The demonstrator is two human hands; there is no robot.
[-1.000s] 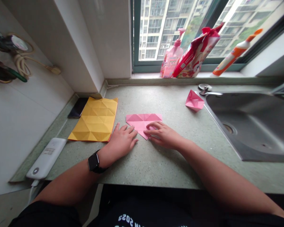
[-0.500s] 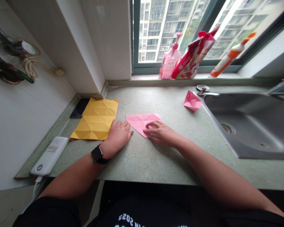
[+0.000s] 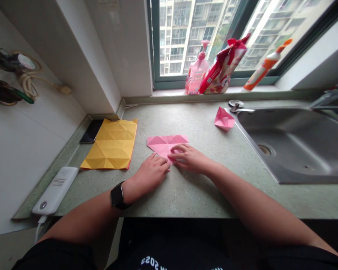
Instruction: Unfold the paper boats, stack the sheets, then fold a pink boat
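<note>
A sheet of pink origami paper (image 3: 168,140), folded to a downward-pointing triangle with crease lines, lies on the counter in front of me. My right hand (image 3: 187,159) covers its right side, fingers curled and pinching near the lower point. Close against it, my left hand (image 3: 152,169), with a black watch on the wrist, has its fingertips together at the lower left edge and point of the same paper. The hands hide the triangle's lower tip. Further right stands a folded pink paper piece (image 3: 224,119) with pointed corners.
Creased yellow paper (image 3: 111,144) lies at left, partly over a dark phone (image 3: 91,131). A white power bank (image 3: 55,190) with a cable sits near the front edge. A steel sink (image 3: 294,146) is at right. A pump bottle (image 3: 197,75), red bag (image 3: 224,67) and orange-white bottle (image 3: 263,69) line the sill.
My left hand has moved right, from beside the yellow paper to the pink paper's lower point. My right hand stays on the pink paper. The whole view has shifted slightly.
</note>
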